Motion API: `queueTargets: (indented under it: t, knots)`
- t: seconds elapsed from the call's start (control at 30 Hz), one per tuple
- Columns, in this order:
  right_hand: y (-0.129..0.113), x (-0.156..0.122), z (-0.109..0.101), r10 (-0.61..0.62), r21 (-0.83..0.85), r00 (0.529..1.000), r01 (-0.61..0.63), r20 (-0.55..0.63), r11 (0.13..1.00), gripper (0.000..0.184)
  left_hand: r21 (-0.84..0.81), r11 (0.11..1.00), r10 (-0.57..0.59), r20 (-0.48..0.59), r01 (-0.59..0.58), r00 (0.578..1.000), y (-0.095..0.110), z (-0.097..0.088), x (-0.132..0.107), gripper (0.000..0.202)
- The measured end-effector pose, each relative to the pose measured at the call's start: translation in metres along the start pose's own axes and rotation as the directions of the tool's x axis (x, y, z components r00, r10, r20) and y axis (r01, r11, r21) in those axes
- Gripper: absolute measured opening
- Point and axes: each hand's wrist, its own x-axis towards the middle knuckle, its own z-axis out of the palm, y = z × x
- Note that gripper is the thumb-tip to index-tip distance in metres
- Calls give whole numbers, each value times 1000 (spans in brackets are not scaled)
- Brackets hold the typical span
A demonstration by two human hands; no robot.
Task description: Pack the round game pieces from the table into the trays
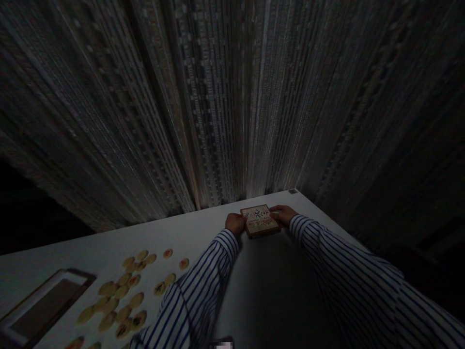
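A flat, wood-edged box (259, 221) with a printed picture and dark characters on top sits near the far edge of the white table. My left hand (236, 223) grips its left side, fingers curled. On the opposite side my right hand (284, 214) pinches the box's right edge between thumb and fingers. The underside of the box is hidden, so I cannot tell whether it touches the table. Left of my left sleeve, round wooden Chinese chess pieces (121, 291) lie scattered, several showing red or black characters.
At the lower left lies a shallow wood-framed tray (67, 278) with a pale inner border. A long striped curtain (218, 97) hangs behind the far edge of the table (196, 232). A small dark square (292, 191) marks the far right corner. The light is dim.
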Motion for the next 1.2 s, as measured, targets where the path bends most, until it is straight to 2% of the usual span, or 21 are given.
queueTargets:
  t: [0.13,0.23,0.33,0.47,0.6,0.7,0.83,0.93,1.03,1.2]
  knots:
    - [1,9,-1,-18,-78,1000,17,-15,997,22,247,969,18,17,-22,1000,5,-4,7,31]
    - [1,12,-2,-38,-165,999,34,-22,986,24,404,913,67,8,-64,998,7,-6,2,28]
    - [2,14,-2,-76,-302,997,63,-30,951,27,521,838,200,-13,-164,980,5,-5,-10,29]
    - [1,14,-3,-155,-513,988,118,-29,850,28,616,720,371,48,-320,928,2,0,-19,28]
    - [-1,11,-5,-252,-675,967,204,27,709,32,675,648,422,68,-353,904,1,2,-22,33]
    - [1,6,-8,-356,-732,923,342,145,589,41,689,616,456,82,-381,886,-1,-1,-22,37]
    - [16,2,-10,-430,-722,836,525,340,451,57,651,525,512,274,-549,814,-11,-9,-15,54]
    - [31,4,-12,-441,-708,798,584,410,398,61,637,471,514,363,-610,777,-19,-10,-7,59]
    - [40,10,-15,-456,-693,768,623,450,364,62,656,456,529,343,-601,776,-22,-6,-6,62]
    - [45,20,-19,-479,-671,733,662,483,335,64,648,479,533,321,-592,783,-25,-5,-11,69]
